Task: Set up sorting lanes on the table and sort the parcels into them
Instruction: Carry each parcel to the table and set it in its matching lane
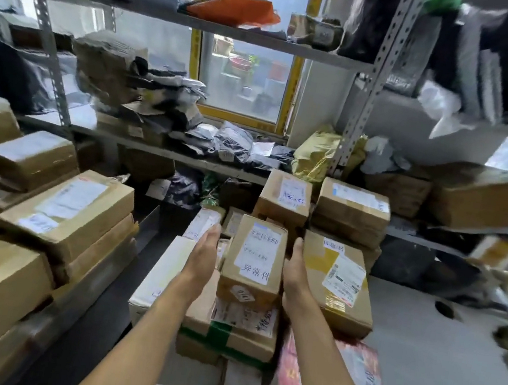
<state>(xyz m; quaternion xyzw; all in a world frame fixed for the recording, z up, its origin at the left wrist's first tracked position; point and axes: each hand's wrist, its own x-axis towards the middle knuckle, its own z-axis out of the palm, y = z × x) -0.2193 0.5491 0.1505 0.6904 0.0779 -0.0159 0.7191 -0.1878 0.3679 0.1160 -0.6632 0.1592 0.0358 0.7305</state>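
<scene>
Hands, left (204, 252) and right (295, 271), press flat, fingers straight, against a taped box (252, 258) mid-frame; lifting level should spare the stack beneath.

Both arms reach forward, left hand (204, 251) and right hand (295, 269) seemingly flat-palmed, facing.

This is looking like a parcel depot or courier storeroom. Grey slotted-angle metal shelving (365, 87) is rising beyond the hands, sagging with black and grey plastic mailer bags (233, 143) and an orange plastic mailer (234, 9). Brown cardboard boxes with white shipping labels (68, 214) are stacking up to the left of the left hand (203, 259), and more taped, labelled cartons (352, 207) are piling just beyond the right hand (295, 272). A yellow-framed window (293, 76) is letting daylight in behind the shelves.
</scene>
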